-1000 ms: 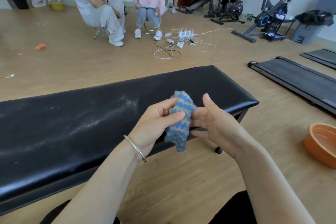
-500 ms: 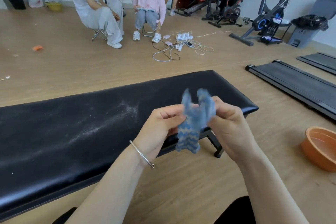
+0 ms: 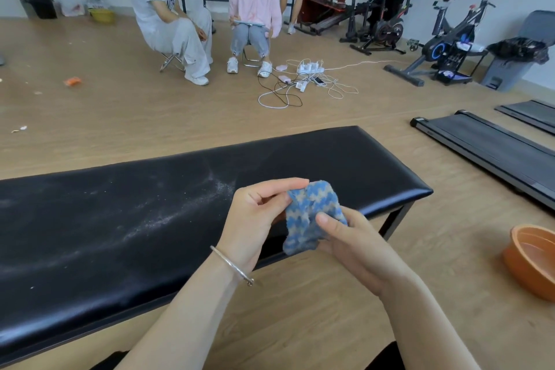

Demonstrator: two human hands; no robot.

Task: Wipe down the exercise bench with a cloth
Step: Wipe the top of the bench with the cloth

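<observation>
Cloth [image 3: 312,216], blue-and-beige zigzag, is held above the near edge of the counter [image 3: 120,219], toward its right end; left hand [image 3: 255,219] pinches its top corner, right hand [image 3: 354,249] grips its lower side.

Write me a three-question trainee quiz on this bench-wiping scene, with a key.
1. True or false: the cloth lies flat on the bench.
2. Of the left hand and right hand, which holds the cloth? A) left only B) right only C) both
3. Fill in: the orange basin stands on the floor to the person's ____.
Key: 1 false, it is held up; 2 C; 3 right.
</observation>
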